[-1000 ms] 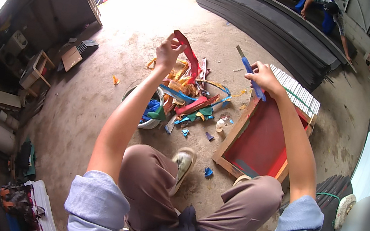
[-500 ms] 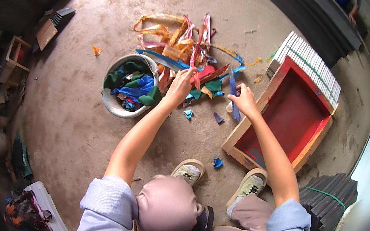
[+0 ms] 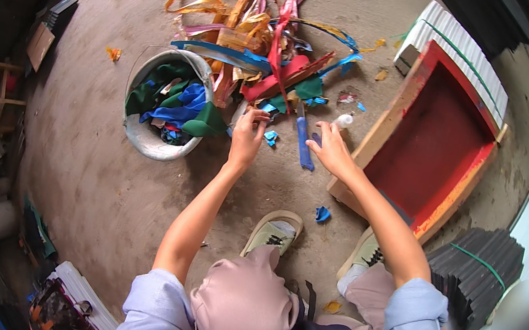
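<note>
Blue knife: seems to lie on the floor between your hands, out of your grip, blade tip toward the heap of coloured strips.
Right hand: thumb and forefinger spread, a purple scrap between them; can't tell if you touch it.
Left hand: fingers bent, drawn close together near the heap's lower edge; can't tell if you're pinching anything.
Light-blue scrap: on the floor, just beside your left hand.
Bucket: left of your left hand, green and blue cloth inside, one green piece over the rim.
Red-lined wooden frame: right of your right hand, white slats beyond its far end.
Small white bottle: just past your right fingers.
Step at the scraps: reads as bare-finger work on small pieces, knife set aside; my judgement.
Next grip: would call for thumb meeting forefinger on the purple scrap, wrist low, fingers clear of the blade.
Watch: your thumb is very near the knife handle; could nudge it.
</note>
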Tool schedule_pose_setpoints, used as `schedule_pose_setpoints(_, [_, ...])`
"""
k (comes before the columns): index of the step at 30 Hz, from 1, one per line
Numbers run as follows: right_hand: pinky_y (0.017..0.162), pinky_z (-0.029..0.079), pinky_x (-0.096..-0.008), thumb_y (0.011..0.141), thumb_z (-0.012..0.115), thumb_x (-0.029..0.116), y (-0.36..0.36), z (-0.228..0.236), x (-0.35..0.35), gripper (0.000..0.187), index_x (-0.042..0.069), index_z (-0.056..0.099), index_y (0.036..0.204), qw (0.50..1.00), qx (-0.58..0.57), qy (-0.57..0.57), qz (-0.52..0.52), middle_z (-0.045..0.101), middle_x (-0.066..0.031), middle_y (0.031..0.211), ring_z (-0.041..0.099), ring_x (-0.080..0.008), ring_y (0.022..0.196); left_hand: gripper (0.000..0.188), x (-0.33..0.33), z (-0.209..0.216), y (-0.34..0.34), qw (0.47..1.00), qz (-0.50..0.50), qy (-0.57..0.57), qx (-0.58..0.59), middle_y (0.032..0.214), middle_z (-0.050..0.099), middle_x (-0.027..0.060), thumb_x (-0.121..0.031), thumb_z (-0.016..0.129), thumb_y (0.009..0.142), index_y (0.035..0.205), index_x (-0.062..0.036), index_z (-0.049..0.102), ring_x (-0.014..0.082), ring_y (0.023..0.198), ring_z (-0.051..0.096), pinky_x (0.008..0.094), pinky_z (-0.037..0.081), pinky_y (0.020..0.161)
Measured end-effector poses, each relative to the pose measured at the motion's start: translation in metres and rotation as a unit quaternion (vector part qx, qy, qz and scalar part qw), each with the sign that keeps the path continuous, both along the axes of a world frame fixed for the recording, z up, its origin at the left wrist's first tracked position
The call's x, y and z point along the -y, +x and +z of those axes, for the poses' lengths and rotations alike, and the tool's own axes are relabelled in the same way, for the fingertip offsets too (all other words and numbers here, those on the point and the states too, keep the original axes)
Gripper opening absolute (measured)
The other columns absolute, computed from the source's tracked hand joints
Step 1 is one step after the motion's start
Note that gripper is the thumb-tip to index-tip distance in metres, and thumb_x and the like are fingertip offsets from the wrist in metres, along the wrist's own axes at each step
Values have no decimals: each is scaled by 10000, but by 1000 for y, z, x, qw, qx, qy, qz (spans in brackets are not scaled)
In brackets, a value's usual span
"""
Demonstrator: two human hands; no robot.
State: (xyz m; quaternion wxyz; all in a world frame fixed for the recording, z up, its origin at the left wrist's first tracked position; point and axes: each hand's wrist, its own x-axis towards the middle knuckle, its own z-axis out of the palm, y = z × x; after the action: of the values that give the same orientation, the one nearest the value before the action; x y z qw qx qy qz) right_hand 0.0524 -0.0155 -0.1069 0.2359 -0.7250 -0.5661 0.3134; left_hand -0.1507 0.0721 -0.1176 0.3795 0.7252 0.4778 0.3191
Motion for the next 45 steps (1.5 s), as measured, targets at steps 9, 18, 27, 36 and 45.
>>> schedule_pose_setpoints(9, [865,445,-441,827,628,214,185,174,107,327,9,528,1062,978,193,-75,-32,548,-217,1024,543,-371,1013,194,12,108,80,907,-365,165,-128,983,616,95,-82,591,812,1004,-62,585,279,995,552,381,452,860])
schedule_pose_setpoints(18, [826,455,-426,810,614,130,238,236,223,263,0,525,1021,942,313,-42,-113,587,-200,970,576,-347,948,204,38,174,162,678,-520,380,-354,952,604,67,-179,615,806,1000,-117,599,252,1023,551,406,466,848])
schedule_pose_setpoints(27, [831,464,-435,791,599,115,230,93,284,141,45,599,913,920,374,-108,-39,605,-130,990,549,-296,1007,153,80,109,242,729,-578,283,-232,956,621,59,-155,554,836,968,-109,615,243,1004,571,380,470,868])
schedule_pose_setpoints(36, [818,410,-378,760,626,32,211,-3,327,151,59,578,901,942,281,-4,-183,492,-62,967,480,-239,958,110,179,-22,297,730,-635,247,-54,880,573,3,-189,641,785,878,-132,630,185,908,530,329,427,782])
schedule_pose_setpoints(45, [793,433,-391,786,597,-40,197,-6,349,213,46,570,979,939,67,47,-334,437,-128,977,503,-302,912,160,232,-60,353,669,-666,329,-1,901,518,-15,-227,654,719,864,-168,621,166,943,479,356,371,836])
